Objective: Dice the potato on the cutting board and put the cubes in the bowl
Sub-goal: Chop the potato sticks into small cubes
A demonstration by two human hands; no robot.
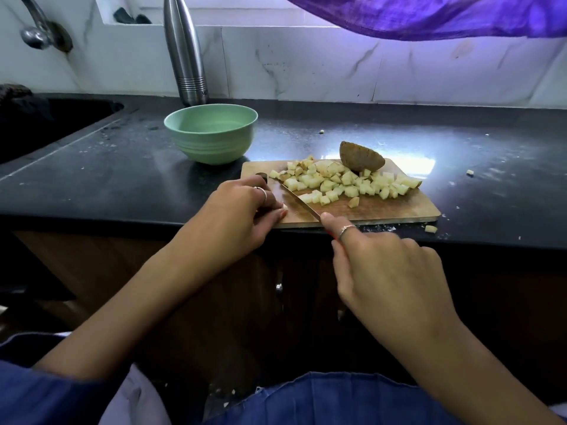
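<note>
Roughly half done, I judge: a heap of potato cubes covers the cutting board at the counter's front edge, an uncut potato half waits at the board's far edge, and nothing visibly potato sits in the green bowl beyond the board's far left corner. The right hand grips the knife; the left hand pinches a small piece just left of the blade.
</note>
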